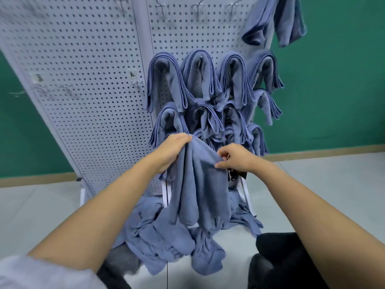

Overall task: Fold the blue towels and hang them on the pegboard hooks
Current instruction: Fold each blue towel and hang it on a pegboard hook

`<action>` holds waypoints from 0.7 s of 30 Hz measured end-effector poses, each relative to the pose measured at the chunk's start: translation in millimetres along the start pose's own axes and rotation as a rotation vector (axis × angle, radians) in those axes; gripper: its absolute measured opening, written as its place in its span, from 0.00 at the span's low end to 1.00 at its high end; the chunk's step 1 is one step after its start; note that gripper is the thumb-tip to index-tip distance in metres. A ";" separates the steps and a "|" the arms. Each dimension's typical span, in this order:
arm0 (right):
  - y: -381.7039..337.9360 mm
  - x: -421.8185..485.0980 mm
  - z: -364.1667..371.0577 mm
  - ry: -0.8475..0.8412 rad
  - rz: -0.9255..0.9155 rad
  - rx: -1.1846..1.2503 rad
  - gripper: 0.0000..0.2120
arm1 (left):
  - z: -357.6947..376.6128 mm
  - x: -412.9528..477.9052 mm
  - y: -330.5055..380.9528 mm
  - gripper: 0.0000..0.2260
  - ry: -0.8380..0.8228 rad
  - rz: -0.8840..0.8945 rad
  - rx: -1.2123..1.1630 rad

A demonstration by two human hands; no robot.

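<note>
We see one blue towel (198, 184) held up in front of the lower part of the pegboard (83, 80), hanging in long loose folds from the two hands. The left hand (173, 151) grips a bunched top corner, fingers curled over the cloth. The right hand (235, 158) pinches the upper edge beside it, thumb against fingertips. The hands are apart, with a short span of towel sagging between them.

Behind the held towel, on the pegboard's right panel, we find folded towels (200, 76) draped over pegs. Four sit across the upper row, and tighter, overlapping rows hang below. Higher on the same panel, at its right edge, two more towels (277, 19) hang looser. Bare hooks (136, 82) stick out of the pegboard's left panel, and others show blurred along its top.

At the foot of the pegboard a heap of loose towels (162, 236) lies crumpled on the pale floor (323, 195), and the held towel's lower end hangs in front of it. White base bars (245, 190) of the pegboard show beside the heap. A green wall (333, 90) stands behind the pegboard. Farthest from the pegboard, nearest us, are a white sleeve (41, 274) on the left arm and dark fuzzy shapes (277, 257) that we cannot identify.
</note>
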State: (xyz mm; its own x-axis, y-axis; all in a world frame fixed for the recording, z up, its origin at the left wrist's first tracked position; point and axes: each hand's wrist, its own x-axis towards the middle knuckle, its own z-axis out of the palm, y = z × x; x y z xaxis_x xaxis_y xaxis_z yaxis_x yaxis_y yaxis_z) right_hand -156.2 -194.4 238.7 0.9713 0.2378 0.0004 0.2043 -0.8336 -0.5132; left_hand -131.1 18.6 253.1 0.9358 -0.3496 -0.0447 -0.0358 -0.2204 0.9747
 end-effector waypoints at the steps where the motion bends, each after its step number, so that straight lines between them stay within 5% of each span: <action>1: -3.2 -3.4 -0.9 0.027 0.003 0.012 0.14 | -2.1 -5.1 2.1 0.10 0.019 0.001 0.008; 4: -14.4 -6.7 1.2 0.187 -0.017 0.063 0.02 | -5.9 -19.3 -5.3 0.08 -0.029 -0.009 0.067; 11: -54.0 14.3 16.5 0.335 -0.081 0.234 0.06 | -7.6 -32.9 -12.2 0.15 -0.266 -0.263 0.256; 17: -79.3 28.3 25.8 0.385 -0.191 0.421 0.06 | -3.1 -26.6 -29.1 0.23 -0.261 -0.360 -0.139; 21: -92.4 31.9 32.5 0.350 -0.236 0.534 0.09 | 2.3 -26.4 -29.0 0.18 -0.232 -0.455 -0.153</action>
State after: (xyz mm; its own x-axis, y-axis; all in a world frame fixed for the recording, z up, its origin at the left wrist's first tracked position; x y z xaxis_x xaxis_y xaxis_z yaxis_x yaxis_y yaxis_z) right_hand -148.1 -93.6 258.2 0.9087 0.1327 0.3958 0.4147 -0.3974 -0.8186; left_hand -155.6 32.1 225.5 0.7421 -0.4451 -0.5011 0.4237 -0.2677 0.8653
